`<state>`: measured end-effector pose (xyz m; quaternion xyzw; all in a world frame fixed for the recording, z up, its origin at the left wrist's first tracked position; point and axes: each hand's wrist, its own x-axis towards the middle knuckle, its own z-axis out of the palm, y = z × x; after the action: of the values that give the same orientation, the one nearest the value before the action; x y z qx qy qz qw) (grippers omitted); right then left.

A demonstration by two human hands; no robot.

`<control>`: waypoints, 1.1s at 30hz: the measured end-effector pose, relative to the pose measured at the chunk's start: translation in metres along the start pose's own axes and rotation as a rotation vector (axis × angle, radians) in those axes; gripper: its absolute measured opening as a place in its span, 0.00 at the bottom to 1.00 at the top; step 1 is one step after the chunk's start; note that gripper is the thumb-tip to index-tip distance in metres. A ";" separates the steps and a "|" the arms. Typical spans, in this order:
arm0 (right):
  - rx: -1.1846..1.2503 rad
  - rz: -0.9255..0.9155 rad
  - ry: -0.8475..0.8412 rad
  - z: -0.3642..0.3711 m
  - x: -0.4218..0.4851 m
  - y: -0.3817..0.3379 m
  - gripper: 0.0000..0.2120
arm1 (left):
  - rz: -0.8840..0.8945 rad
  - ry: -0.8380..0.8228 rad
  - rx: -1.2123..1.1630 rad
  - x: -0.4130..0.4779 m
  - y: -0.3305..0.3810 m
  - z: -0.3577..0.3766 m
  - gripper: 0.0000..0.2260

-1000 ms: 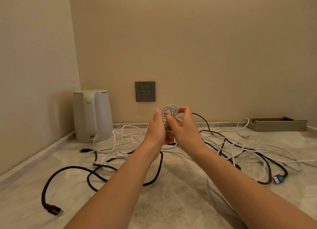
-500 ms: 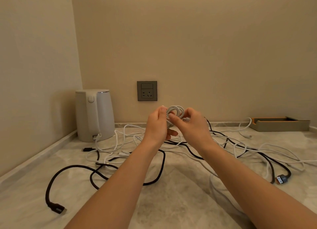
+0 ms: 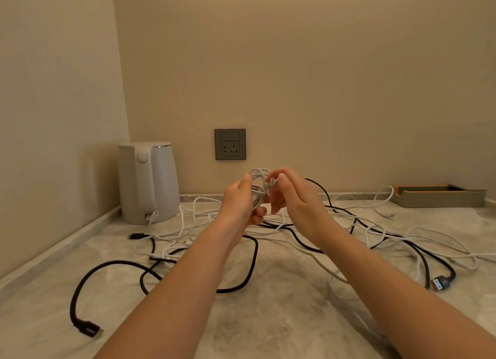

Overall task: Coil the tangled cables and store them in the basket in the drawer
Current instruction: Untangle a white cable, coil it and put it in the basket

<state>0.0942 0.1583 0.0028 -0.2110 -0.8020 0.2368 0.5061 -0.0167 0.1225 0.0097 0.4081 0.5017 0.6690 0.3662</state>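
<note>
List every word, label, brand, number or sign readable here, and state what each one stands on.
No text in this view can be read.
On the kettle: a small patch at its base, too small to read.
On the wall socket: only slots, no lettering visible.
On the black plug and the orange plug: no legible markings.
On the white cable coil: nothing.

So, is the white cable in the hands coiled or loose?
Partly coiled: the white cable sits looped between left hand and right hand.
</note>
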 end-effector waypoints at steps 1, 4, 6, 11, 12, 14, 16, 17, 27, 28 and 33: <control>-0.014 -0.007 0.003 -0.001 0.000 0.001 0.10 | -0.017 -0.010 -0.013 -0.001 0.001 0.001 0.18; -0.048 -0.015 0.043 -0.001 0.002 0.001 0.05 | -0.044 -0.052 -0.065 -0.003 0.001 0.007 0.21; -0.095 0.001 0.094 -0.002 0.004 0.001 0.06 | -0.034 -0.061 -0.082 -0.003 -0.001 0.010 0.22; -0.180 0.068 0.178 0.000 0.005 0.005 0.07 | 0.045 -0.025 0.034 -0.004 -0.008 0.014 0.21; -0.189 0.078 0.187 0.001 0.006 0.007 0.07 | 0.073 -0.015 0.071 -0.004 -0.009 0.015 0.21; -0.189 0.089 0.184 0.001 0.007 0.007 0.06 | 0.118 -0.002 0.142 -0.004 -0.010 0.015 0.20; -0.154 0.085 0.135 -0.002 0.007 0.005 0.06 | 0.133 0.002 0.184 -0.003 -0.009 0.014 0.20; -0.137 0.076 0.095 -0.004 0.006 0.004 0.07 | 0.129 0.000 0.191 -0.003 -0.010 0.013 0.20; -0.231 -0.067 -0.008 -0.001 0.006 0.006 0.08 | 0.040 -0.057 0.053 0.001 -0.008 0.009 0.22; -0.206 -0.063 -0.008 -0.001 0.006 0.006 0.08 | 0.033 -0.067 0.039 0.001 -0.007 0.010 0.22; -0.074 -0.036 0.043 0.002 0.005 0.008 0.06 | 0.026 -0.096 0.004 -0.001 -0.007 0.010 0.22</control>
<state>0.0914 0.1676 0.0010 -0.2203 -0.8027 0.1934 0.5193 -0.0066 0.1272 0.0047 0.4469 0.4794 0.6525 0.3803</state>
